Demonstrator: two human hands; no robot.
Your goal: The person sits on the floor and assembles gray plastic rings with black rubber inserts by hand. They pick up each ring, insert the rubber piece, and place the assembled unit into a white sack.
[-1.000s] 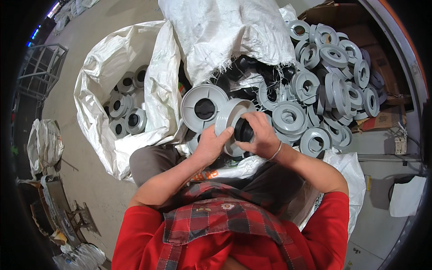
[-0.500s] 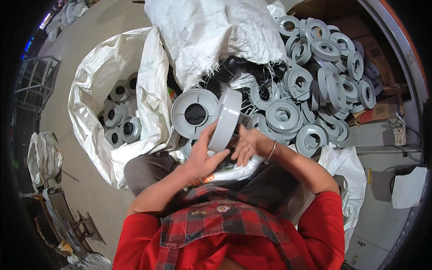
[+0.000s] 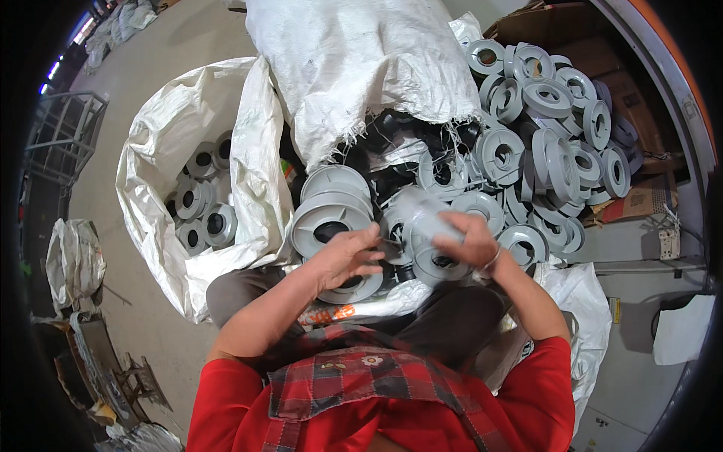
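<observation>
My right hand (image 3: 473, 239) is closed on a grey plastic ring (image 3: 423, 212), which is smeared by motion and tilted on edge above other rings. Fingers apart, my left hand (image 3: 348, 258) holds nothing; its fingertips are beside a grey flanged ring with a black centre (image 3: 310, 223), and whether they touch it I cannot tell. That flanged ring leans on a similar ring (image 3: 336, 179) behind it. Under my left wrist lies one more ring (image 3: 361, 289), partly hidden by the hand. Below the held ring sits another grey ring (image 3: 439, 268) in front of my lap.
At the left an open white woven sack (image 3: 252, 162) contains several grey rings with black centres (image 3: 218, 224). A large white sack (image 3: 361, 60) spills black parts (image 3: 392, 128) ahead of me. Many loose grey rings (image 3: 556, 162) are heaped at the right, near brown cardboard (image 3: 640, 197).
The wide-rimmed ring between my hands now stands with the others at left, released by my left hand. My right hand has moved right and taken hold of a grey ring.
</observation>
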